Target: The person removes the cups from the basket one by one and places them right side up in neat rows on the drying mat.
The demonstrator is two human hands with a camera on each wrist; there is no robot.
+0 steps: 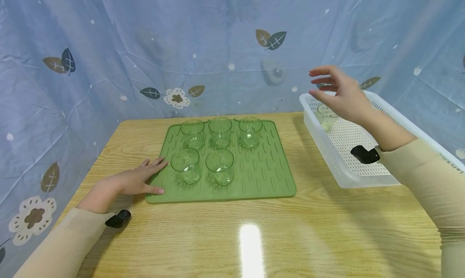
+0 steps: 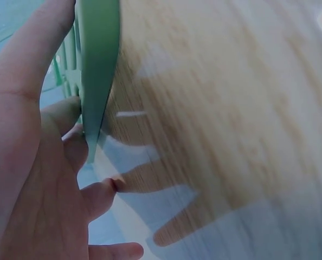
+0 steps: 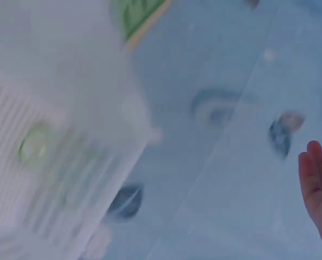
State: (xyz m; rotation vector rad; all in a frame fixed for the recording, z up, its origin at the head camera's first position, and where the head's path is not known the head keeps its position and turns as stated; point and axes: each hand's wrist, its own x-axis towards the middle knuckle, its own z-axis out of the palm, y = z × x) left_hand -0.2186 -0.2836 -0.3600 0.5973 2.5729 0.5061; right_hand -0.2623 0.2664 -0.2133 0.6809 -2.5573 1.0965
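Spread fingers of my left hand point(image 1: 139, 179) rest on the left edge of a green drying mat point(image 1: 261, 177); the left wrist view shows the thumb and fingers along the mat's rim. On the mat stand several clear drinking glasses, three in the back row and two in front, the nearest to this hand being the front-left glass point(image 1: 186, 167). My right hand point(image 1: 339, 93) is raised over the back of a white plastic basket point(image 1: 336, 175), fingers loosely bent, nothing in its grasp. Below it, inside the basket, another clear glass point(image 1: 327, 118) stands partly hidden by the hand.
The wooden table point(image 1: 203, 237) runs in front of the mat and between mat and basket. A blue patterned curtain point(image 1: 218, 47) hangs behind and along both sides. The basket's raised walls stand at the right end of the table.
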